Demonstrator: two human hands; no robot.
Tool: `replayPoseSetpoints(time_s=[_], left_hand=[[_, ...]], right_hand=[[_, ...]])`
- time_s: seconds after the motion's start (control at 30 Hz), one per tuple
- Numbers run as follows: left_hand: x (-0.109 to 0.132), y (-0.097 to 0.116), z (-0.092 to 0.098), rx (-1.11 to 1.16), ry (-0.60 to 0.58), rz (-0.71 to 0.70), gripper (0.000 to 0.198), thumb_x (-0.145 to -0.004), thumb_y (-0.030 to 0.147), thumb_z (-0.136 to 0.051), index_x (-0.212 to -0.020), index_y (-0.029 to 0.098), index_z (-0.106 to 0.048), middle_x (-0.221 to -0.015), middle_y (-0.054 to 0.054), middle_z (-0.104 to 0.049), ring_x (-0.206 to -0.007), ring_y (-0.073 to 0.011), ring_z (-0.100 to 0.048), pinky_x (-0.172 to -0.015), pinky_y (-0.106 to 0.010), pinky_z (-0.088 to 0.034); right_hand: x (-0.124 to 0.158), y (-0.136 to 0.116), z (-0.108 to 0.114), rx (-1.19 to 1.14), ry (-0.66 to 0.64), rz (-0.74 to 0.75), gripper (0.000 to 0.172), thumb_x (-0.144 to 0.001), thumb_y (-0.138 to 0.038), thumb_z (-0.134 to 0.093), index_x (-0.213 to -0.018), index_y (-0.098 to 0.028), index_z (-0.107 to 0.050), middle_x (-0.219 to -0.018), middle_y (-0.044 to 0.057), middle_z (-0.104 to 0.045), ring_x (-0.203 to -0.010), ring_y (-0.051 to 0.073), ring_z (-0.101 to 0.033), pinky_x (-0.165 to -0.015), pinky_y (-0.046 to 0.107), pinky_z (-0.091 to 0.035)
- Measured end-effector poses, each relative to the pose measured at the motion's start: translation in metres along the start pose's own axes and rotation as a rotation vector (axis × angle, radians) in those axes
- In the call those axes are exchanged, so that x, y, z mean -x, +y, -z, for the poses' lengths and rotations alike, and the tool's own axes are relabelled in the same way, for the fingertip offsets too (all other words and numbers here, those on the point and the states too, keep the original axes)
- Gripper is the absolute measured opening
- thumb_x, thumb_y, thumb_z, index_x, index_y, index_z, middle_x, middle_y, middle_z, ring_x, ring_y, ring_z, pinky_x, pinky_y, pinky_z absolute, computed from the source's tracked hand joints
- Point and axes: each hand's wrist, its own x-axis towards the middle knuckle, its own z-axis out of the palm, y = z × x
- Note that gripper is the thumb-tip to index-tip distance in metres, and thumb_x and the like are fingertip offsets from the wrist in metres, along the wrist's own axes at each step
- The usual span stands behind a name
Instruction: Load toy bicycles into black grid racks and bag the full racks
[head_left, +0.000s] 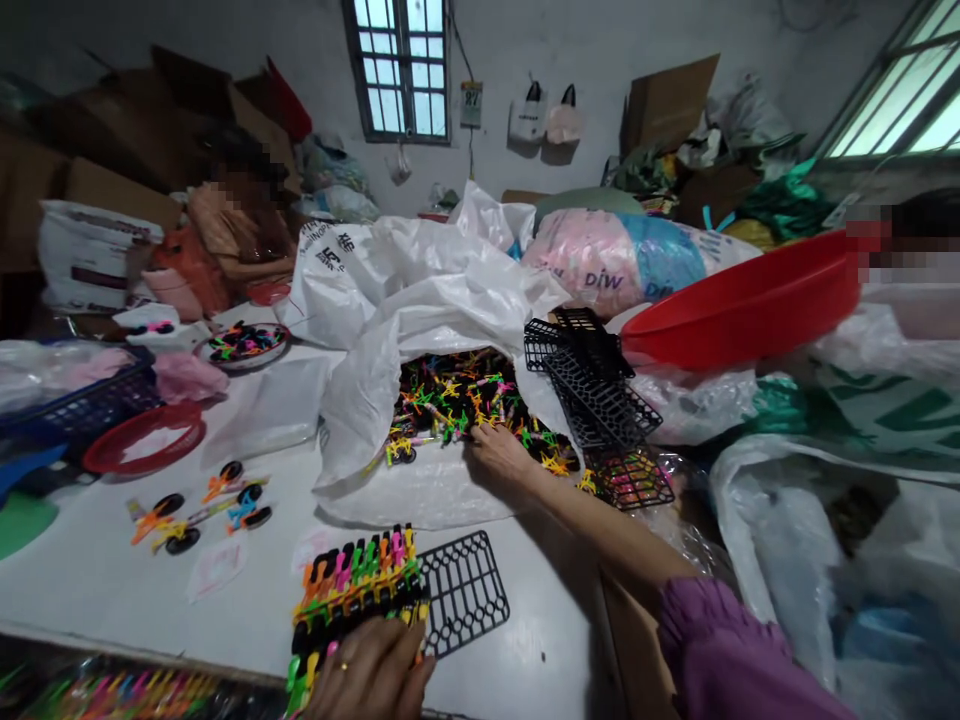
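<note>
My right hand (499,455) reaches into the mouth of a white woven sack (360,430), its fingers curled at the near edge of a heap of small wheeled plastic toys (465,395). Its fingertips are partly hidden among the bright pieces. At the bottom, my left hand (367,670) is closed over a black plastic grid rack (469,590). Rows of colourful toys with black wheels (360,570) fill the rack's left part; its right part shows bare grid. Several loose wheeled toys (184,520) lie on the white table to the left.
Black grid racks (592,380) are piled right of the sack. Beyond them stands a big red tub (750,300). To the left are a red basin (146,440), clear plastic bags (266,405) and a bowl of toys (244,345). One person (240,220) sits back left; another is at far right.
</note>
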Motion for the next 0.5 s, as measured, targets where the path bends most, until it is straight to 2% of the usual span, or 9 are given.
replayPoseSetpoints(time_s=[0.1,0.17,0.23,0.3,0.4,0.5], left_hand=[[-0.028,-0.010,0.004,0.054,-0.006,0.241,0.021,-0.086,0.030,-0.047,-0.101,0.022,-0.060,-0.098,-0.006,-0.066,-0.092,-0.0235,-0.059,-0.080,-0.039,-0.043],[-0.043,-0.015,0.003,0.135,-0.082,0.353,0.021,-0.088,0.029,-0.044,-0.095,0.019,-0.060,-0.090,-0.007,-0.065,-0.085,-0.0223,-0.059,-0.075,-0.037,-0.044],[-0.050,-0.017,-0.002,0.222,-0.162,0.375,0.021,-0.089,0.027,-0.041,-0.089,0.018,-0.060,-0.084,-0.006,-0.063,-0.079,-0.0198,-0.058,-0.072,-0.034,-0.045],[-0.049,-0.016,-0.007,0.275,-0.195,0.376,0.021,-0.090,0.025,-0.040,-0.088,0.018,-0.059,-0.083,-0.005,-0.061,-0.078,-0.0184,-0.058,-0.072,-0.032,-0.045],[-0.043,-0.013,-0.008,0.287,-0.190,0.402,0.021,-0.090,0.026,-0.039,-0.089,0.018,-0.058,-0.082,-0.004,-0.060,-0.078,-0.0177,-0.057,-0.072,-0.031,-0.045],[-0.044,-0.011,-0.005,0.274,-0.187,0.417,0.021,-0.090,0.027,-0.040,-0.091,0.018,-0.058,-0.085,-0.005,-0.060,-0.079,-0.0186,-0.057,-0.073,-0.032,-0.046]], right_hand=[[0.028,-0.016,-0.006,-0.076,0.013,0.133,0.016,-0.086,-0.014,-0.046,-0.088,-0.015,-0.062,-0.100,0.010,-0.056,-0.093,0.020,-0.048,-0.079,0.031,-0.038],[0.056,-0.028,-0.007,-0.172,0.015,0.136,0.017,-0.087,-0.016,-0.044,-0.089,-0.015,-0.061,-0.096,0.009,-0.057,-0.090,0.018,-0.050,-0.080,0.029,-0.037],[0.077,-0.035,-0.006,-0.269,0.040,0.027,0.021,-0.091,-0.019,-0.039,-0.094,-0.015,-0.059,-0.096,0.008,-0.057,-0.090,0.016,-0.051,-0.080,0.028,-0.037],[0.087,-0.037,-0.006,-0.336,0.054,-0.156,0.026,-0.093,-0.024,-0.034,-0.101,-0.016,-0.058,-0.098,0.008,-0.058,-0.089,0.015,-0.053,-0.078,0.027,-0.037],[0.076,-0.037,-0.009,-0.335,-0.041,-0.424,0.024,-0.090,-0.032,-0.042,-0.099,-0.016,-0.058,-0.096,0.010,-0.060,-0.086,0.018,-0.056,-0.071,0.027,-0.037],[0.055,-0.038,-0.008,-0.321,-0.112,-0.543,0.022,-0.086,-0.032,-0.048,-0.094,-0.014,-0.059,-0.094,0.012,-0.062,-0.084,0.021,-0.058,-0.069,0.028,-0.037]])
